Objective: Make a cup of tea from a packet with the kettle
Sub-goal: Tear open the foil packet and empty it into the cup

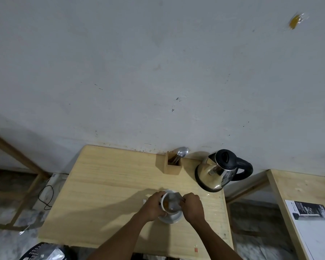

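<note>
Head cam: both hands' fingers pinch packet (174,200) over cup (167,202) (on saucer (172,218)), L hand (154,205), R hand (192,206).

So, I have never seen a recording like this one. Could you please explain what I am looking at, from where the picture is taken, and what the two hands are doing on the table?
There is no machine here. A person wears a wide-angle camera on the head, which looks forward and down, so you see their own two bare arms reaching in from below.

On the wooden table stands a white cup on a saucer. The left hand is around the cup's side. The right hand holds a small grey packet over the cup; brownish content shows inside.

Further back are a steel kettle with a black handle, and a wooden holder with a spoon in it. The grey area above is the wall.
</note>
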